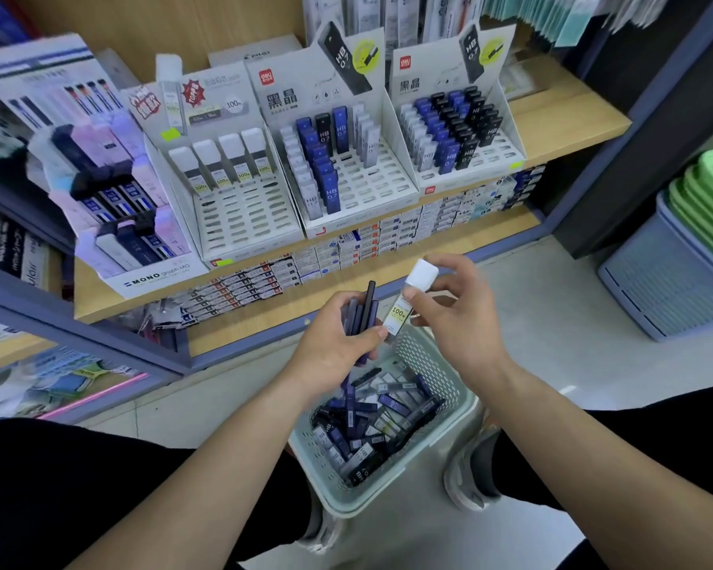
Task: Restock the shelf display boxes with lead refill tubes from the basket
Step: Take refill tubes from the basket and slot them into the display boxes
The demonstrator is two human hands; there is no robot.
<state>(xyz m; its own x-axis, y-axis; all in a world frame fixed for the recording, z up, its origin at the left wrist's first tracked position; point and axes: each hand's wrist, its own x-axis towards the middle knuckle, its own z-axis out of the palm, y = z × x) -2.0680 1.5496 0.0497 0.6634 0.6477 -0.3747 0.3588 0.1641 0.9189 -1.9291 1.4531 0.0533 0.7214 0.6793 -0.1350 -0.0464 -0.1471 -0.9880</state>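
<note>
A wooden shelf (560,113) is lined with display boxes (243,236); a white-capped tube (400,310) is pinched by the right hand (457,318), dark tubes (365,310) gripped by the left hand (330,343).

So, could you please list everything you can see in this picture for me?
MONO display box: one, white, shelf far left.
white-capped tube box: one, white, second from left, four tubes inside.
middle display box: one, white, partly filled with blue, black, clear tubes.
right display box: one, white, fuller, shelf right.
small packs: many, mixed colours, rowed before the boxes.
basket: one, pale green, on floor.
loose tubes: many, blue, black, clear, in basket.
stacked bins: several, green over grey-blue, far right.
left grip: one, holds bundle of dark tubes.
right grip: one, pinches a white-capped tube.
</note>
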